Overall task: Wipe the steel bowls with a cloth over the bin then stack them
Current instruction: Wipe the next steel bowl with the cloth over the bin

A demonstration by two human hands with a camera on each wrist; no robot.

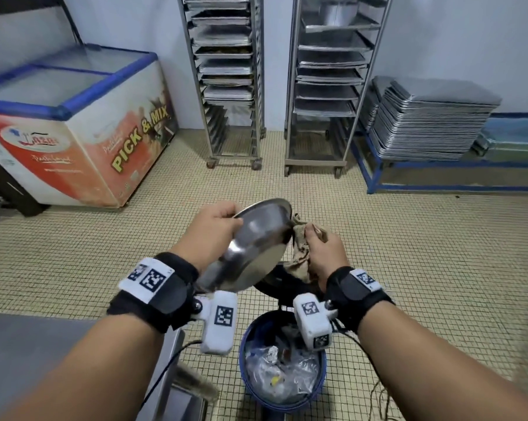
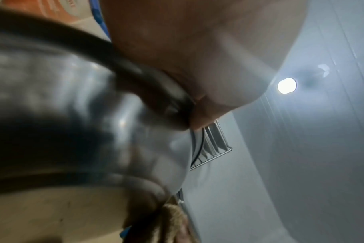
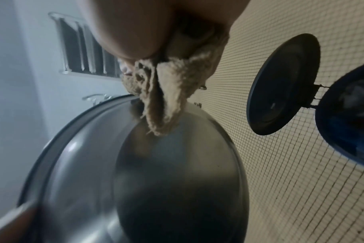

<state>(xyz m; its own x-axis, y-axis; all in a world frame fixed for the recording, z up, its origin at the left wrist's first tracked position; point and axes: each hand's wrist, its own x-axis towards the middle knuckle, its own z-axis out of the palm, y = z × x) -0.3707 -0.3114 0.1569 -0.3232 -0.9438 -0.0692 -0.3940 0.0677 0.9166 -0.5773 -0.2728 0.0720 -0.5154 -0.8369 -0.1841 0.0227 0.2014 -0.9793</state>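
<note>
A shiny steel bowl [image 1: 253, 247] is tilted on its side above the blue bin [image 1: 282, 363], its outside facing me. My left hand [image 1: 218, 226] grips its upper left rim. My right hand [image 1: 323, 250] clutches a bunched beige cloth [image 1: 300, 253] against the bowl's right edge. In the right wrist view the cloth [image 3: 166, 92] hangs from my fingers onto the bowl's outside [image 3: 177, 172]. The left wrist view shows the bowl [image 2: 77, 115] close up and blurred, with my left hand [image 2: 197, 65] on its rim.
The bin's black lid [image 1: 279, 284] stands open behind it; crumpled plastic and foil lie inside. A steel counter [image 1: 59, 360] is at lower left. Two tray racks [image 1: 229, 80], a chest freezer [image 1: 74, 123] and stacked trays [image 1: 429, 123] line the far wall.
</note>
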